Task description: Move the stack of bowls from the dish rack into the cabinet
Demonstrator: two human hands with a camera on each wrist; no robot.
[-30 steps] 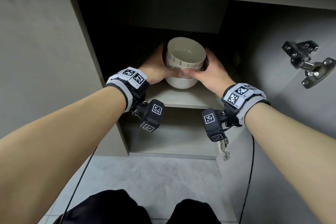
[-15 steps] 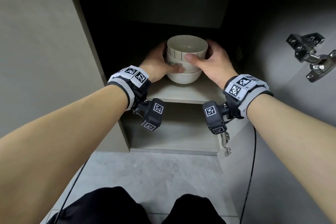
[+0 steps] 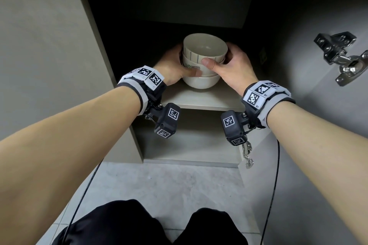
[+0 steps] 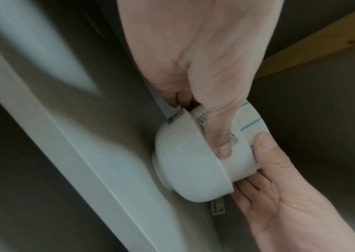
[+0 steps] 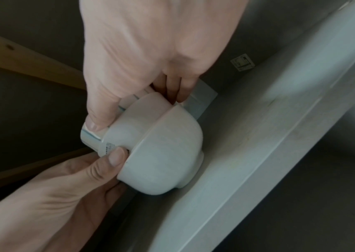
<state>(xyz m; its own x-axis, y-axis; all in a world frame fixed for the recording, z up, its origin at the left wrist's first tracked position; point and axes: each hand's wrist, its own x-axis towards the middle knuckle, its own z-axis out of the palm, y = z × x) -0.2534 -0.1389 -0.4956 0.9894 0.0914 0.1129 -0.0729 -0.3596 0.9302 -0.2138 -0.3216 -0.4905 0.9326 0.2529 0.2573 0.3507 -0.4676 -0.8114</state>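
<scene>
Three nested off-white bowls [image 3: 205, 59] stand upright as a stack on the middle shelf [image 3: 199, 99] of the open cabinet. The top bowl has thin blue stripes. In both wrist views the bottom bowl's [image 4: 185, 170] foot meets the shelf. My left hand [image 3: 175, 64] grips the stack's left side, thumb across the front and fingers behind. From the right, my right hand [image 3: 231, 65] grips it, thumb on the upper bowls' [image 5: 161, 153] wall. The fingers behind the stack are mostly hidden.
The cabinet's left side panel [image 3: 99, 45] stands close to my left wrist. An open door with a metal hinge [image 3: 338, 55] is at the right. Below is a lower shelf [image 3: 189, 145], then pale floor tiles [image 3: 169, 185]. The cabinet's back is dark.
Both hands have carried the stack from the shelf's front edge farther in and set it down on the shelf. My right thumb has moved up the stack's wall.
</scene>
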